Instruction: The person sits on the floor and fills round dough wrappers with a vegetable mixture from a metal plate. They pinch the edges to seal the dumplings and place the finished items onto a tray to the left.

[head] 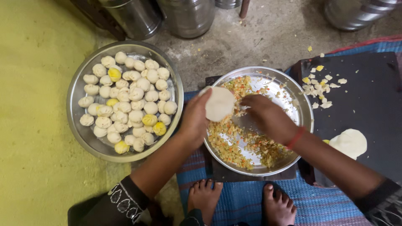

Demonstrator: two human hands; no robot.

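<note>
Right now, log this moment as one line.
left hand: holds dough round | right hand: in filling pan | dumpling tray: left

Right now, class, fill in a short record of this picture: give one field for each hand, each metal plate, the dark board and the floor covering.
left hand: holds a flat dough round
right hand: reaches into the filling
right plate: chopped filling, partly scraped bare
left plate: many shaped dumplings, a few yellow
dark board: one dough round, dough scraps
floor covering: blue striped mat, bare feet on it

Dumpling tray (79, 94), steel pots (188, 16), dough scraps (318, 88)
</note>
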